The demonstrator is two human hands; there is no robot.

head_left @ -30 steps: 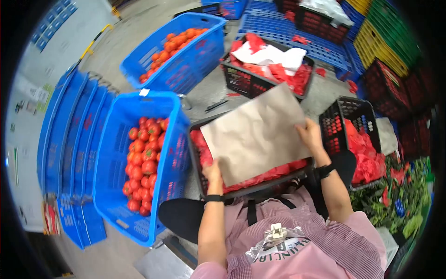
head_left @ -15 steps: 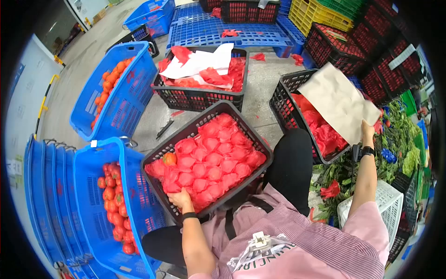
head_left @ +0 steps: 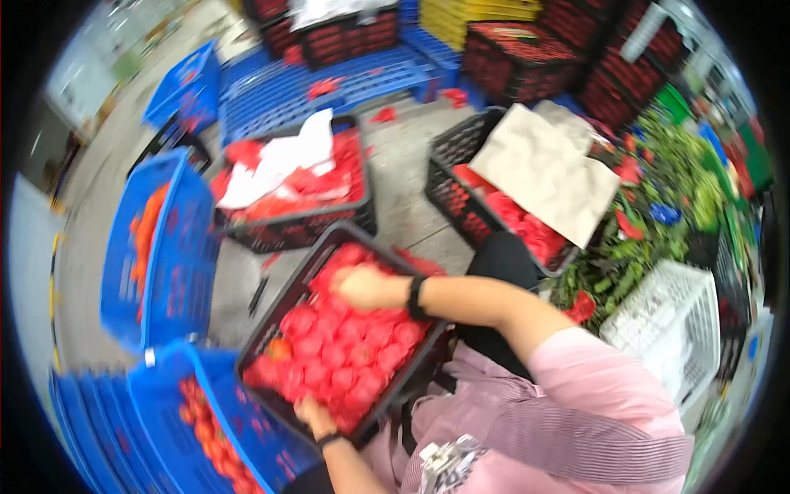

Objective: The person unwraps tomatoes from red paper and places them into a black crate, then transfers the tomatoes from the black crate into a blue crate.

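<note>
Red rounded bundles (head_left: 341, 350), close-packed, inside a black crate (head_left: 292, 303)

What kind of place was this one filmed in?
Probably a produce packing area: loose tomatoes in a blue crate, red-wrapped bundles in a black crate, and a blue pallet.

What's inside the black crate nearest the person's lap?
Red-wrapped bundles and one bare tomato. The right hand blocks part of the view; anything beneath the top layer is hidden.

- No text, number or sign can be read.
- Red marks on the left blue crate (head_left: 191, 262): too blurred.
- Print on the near pink shirt (head_left: 597, 366): illegible.
</note>
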